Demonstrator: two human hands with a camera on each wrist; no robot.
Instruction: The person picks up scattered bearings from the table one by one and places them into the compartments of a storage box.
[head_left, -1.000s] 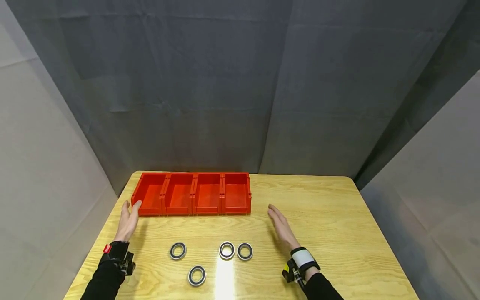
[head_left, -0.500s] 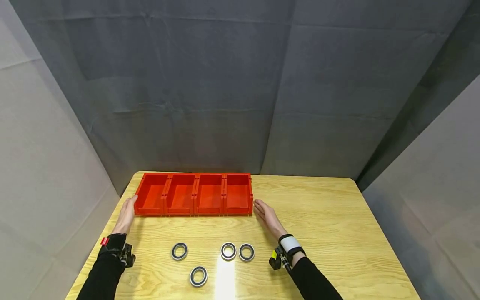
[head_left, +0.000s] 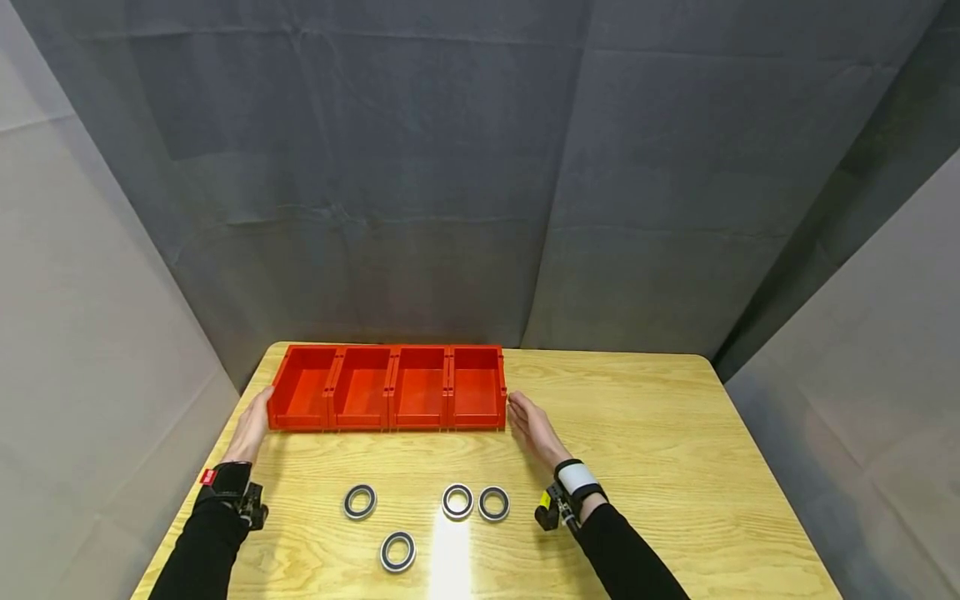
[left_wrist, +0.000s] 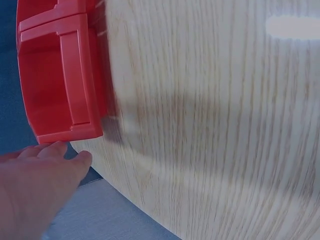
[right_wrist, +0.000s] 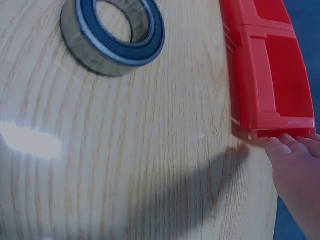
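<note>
A row of joined red storage bins [head_left: 387, 420] stands along the back left of the table. My left hand [head_left: 251, 427] lies against the row's left end, its fingers fairly straight; in the left wrist view the fingertips [left_wrist: 54, 149] touch the bin's side wall. At the opposite end my right hand [head_left: 536, 429] rests with extended fingers against the right side wall, which the right wrist view shows as well. Nothing is gripped by either hand. The bins' compartments hold nothing that I can see.
Several ring-shaped ball bearings lie on the wooden table [head_left: 637, 467] in front of the bins: one bearing [head_left: 348, 510] at left, one [head_left: 384, 560] nearer me, and a pair, including a bearing [head_left: 506, 510], at right. A grey curtain [head_left: 420, 183] hangs behind.
Both hands have moved in to the ends of the bin row, the right hand travelling left from the bare table. The bins and bearings look unmoved apart from a slight view shift.
</note>
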